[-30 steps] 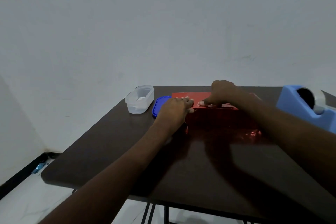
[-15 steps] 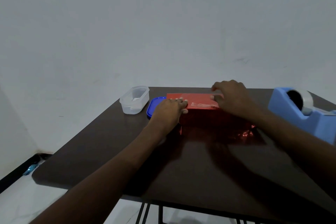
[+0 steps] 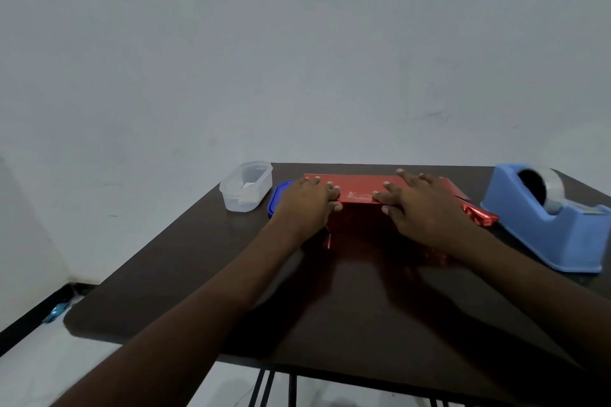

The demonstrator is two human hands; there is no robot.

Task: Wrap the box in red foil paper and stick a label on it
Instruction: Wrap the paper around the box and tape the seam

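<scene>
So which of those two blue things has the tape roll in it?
The blue tape dispenser beside the right hand; the blue lid by the left hand lies flat.

Dim, bluish, slightly soft picture; forearm shadows darken the table (image 3: 185, 261), edges perhaps bent.

Table (image 3: 205, 274): foil box (image 3: 360, 188), tub (image 3: 246, 187), lid (image 3: 277, 198), tape disp. (image 3: 545, 225).

The red-foil-wrapped box (image 3: 363, 190) lies flat on the table, apparently taped on top.
</scene>
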